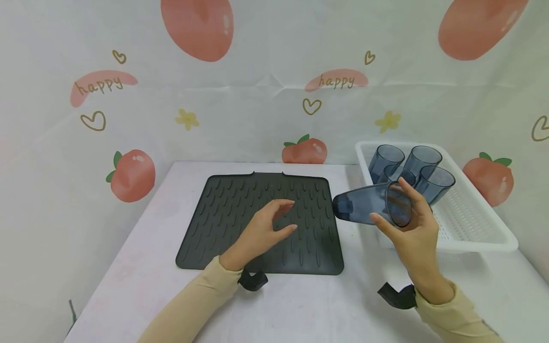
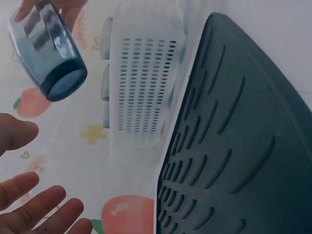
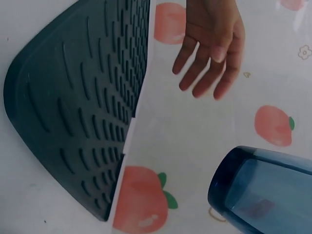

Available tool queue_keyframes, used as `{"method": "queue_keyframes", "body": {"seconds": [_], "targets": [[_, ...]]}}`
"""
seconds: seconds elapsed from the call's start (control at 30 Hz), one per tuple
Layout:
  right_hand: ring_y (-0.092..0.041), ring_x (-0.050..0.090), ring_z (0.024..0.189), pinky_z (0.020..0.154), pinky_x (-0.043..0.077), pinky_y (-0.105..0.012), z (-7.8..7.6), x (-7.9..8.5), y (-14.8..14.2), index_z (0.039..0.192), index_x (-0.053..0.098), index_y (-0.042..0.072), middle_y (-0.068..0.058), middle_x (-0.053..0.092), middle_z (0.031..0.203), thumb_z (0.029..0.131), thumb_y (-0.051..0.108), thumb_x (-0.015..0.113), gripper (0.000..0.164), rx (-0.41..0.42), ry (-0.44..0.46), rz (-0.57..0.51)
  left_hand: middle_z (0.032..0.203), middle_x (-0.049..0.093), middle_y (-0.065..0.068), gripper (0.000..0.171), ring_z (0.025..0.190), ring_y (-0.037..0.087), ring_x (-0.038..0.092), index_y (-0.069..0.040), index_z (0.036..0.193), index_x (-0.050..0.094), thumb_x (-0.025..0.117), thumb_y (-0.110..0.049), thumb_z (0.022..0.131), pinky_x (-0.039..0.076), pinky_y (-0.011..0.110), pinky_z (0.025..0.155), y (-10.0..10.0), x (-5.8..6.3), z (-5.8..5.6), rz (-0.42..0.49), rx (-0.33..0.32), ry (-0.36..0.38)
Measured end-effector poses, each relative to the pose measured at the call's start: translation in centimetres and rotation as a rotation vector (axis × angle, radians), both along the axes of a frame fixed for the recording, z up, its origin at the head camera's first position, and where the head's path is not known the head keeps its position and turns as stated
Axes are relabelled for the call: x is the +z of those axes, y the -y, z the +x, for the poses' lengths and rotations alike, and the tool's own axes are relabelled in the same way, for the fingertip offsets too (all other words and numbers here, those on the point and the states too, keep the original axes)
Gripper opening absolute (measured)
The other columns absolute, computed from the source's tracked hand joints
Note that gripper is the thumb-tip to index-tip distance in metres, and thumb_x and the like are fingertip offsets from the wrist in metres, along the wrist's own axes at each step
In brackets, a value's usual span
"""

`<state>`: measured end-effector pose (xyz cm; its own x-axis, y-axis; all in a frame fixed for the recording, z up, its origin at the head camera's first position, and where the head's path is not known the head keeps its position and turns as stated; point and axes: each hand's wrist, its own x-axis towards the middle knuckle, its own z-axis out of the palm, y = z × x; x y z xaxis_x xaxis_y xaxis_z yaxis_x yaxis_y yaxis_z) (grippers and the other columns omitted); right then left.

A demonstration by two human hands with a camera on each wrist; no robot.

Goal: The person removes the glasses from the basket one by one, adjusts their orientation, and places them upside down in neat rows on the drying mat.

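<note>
My right hand (image 1: 418, 238) grips a blue-tinted drinking glass (image 1: 364, 204) near its rim, thumb on one side and fingers on the other. The glass lies sideways in the air, its thick base pointing left toward the black ridged drying mat (image 1: 266, 257). In the right wrist view the base end of the glass (image 3: 263, 190) shows, while the holding fingers are out of frame. My left hand (image 1: 261, 231) hovers over the mat with fingers relaxed and parted from the thumb, holding nothing. The left wrist view shows its spread fingers (image 2: 48, 195) apart from the glass.
A white perforated plastic basket (image 1: 476, 228) stands at the right, with several more blue glasses (image 1: 422, 162) upright or leaning at its far end. Behind the white table (image 1: 300, 309) hangs a cloth (image 1: 257, 119) printed with peaches.
</note>
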<state>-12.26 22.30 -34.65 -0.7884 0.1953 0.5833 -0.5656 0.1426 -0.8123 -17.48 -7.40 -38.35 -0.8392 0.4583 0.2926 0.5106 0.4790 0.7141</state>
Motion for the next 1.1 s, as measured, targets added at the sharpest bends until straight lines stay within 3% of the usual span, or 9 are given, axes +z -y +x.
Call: {"method": "queue_keyframes", "body": {"seconds": [0.33,0.63,1.1], "targets": [[-0.005,0.059,0.115,0.077,0.054,-0.015,0.2,-0.5,1.4,0.145,0.041,0.004,-0.003,0.051,0.132,0.073,-0.021,0.071,0.083,0.034,0.1,0.059,0.133,0.056,0.008,0.057,0.124,0.018,0.053,-0.009,0.138,0.048,0.073,-0.02,0.088,0.048,0.033,0.101,-0.7,0.4,0.3,0.038,-0.034,-0.044],[-0.007,0.059,0.116,0.08,0.055,-0.017,0.1,-1.5,2.4,0.147,0.038,0.005,-0.003,0.048,0.133,0.075,-0.022,0.068,0.082,0.171,0.117,0.005,0.134,0.055,0.008,0.059,0.126,0.018,0.052,-0.009,0.138,0.046,0.074,-0.02,0.087,0.045,0.031,0.104,-1.4,0.9,0.6,0.048,-0.082,-0.058],[-0.01,0.057,0.118,0.084,0.053,-0.016,0.3,-2.3,4.3,0.148,0.037,0.01,-0.008,0.043,0.136,0.08,-0.017,0.067,0.079,0.157,0.237,-0.019,0.135,0.052,0.006,0.063,0.124,0.016,0.051,-0.008,0.139,0.045,0.075,-0.022,0.086,0.046,0.033,0.104,-1.5,0.6,0.9,0.046,-0.117,-0.02]]}}
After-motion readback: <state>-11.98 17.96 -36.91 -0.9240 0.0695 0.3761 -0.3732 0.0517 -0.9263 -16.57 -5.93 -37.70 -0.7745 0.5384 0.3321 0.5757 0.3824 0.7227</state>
